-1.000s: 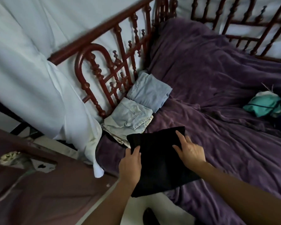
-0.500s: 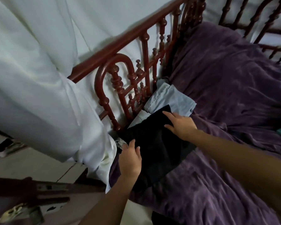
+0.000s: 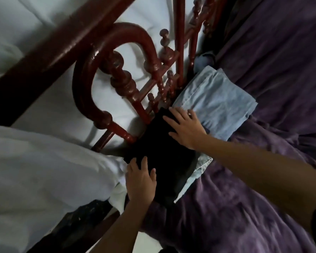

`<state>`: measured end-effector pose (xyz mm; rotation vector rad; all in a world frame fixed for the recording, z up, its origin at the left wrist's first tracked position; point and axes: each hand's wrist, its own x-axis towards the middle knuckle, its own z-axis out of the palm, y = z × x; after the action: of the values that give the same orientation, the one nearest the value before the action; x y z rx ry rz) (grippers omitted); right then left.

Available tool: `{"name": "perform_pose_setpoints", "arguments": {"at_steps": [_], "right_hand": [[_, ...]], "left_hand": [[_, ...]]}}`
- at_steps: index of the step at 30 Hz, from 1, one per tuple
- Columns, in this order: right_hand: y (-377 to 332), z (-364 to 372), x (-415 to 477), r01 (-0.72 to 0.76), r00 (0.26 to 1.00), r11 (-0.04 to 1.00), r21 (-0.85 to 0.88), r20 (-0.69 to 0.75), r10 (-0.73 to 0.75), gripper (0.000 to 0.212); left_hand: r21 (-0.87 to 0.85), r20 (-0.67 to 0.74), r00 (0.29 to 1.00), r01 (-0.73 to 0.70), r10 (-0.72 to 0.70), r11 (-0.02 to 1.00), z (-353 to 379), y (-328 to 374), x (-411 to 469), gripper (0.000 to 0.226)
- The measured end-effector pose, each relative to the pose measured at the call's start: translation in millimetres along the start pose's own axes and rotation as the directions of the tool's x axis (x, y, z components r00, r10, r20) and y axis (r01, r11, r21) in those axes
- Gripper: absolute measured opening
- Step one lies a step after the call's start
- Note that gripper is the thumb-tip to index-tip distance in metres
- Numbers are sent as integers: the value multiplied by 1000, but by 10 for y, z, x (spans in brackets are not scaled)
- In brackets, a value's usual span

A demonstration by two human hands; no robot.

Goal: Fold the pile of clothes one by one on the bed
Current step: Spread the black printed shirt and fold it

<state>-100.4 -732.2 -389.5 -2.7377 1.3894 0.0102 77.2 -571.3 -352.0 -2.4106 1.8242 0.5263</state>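
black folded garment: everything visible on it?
The black folded garment is a flat, roughly rectangular fold of dark matte cloth; no surface detail shows. It lies beside the red bed rail, atop a pale denim piece whose edge pokes out on its right. The left hand rests flat on its near end, the right hand flat on its far end, next to a light blue folded garment.

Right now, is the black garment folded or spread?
Folded: the black garment is a compact rectangle on a pale garment, left hand and right hand flat on it.
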Motion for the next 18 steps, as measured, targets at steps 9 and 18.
{"name": "perform_pose_setpoints", "arguments": {"at_steps": [9, 18], "right_hand": [[-75, 908, -204, -40, 979, 996, 85, 205, 22, 67], [-157, 843, -238, -49, 950, 999, 21, 310, 41, 68]], "left_hand": [[181, 243, 961, -181, 134, 967, 720, -89, 295, 85], [321, 401, 913, -219, 77, 921, 669, -39, 287, 82]]}}
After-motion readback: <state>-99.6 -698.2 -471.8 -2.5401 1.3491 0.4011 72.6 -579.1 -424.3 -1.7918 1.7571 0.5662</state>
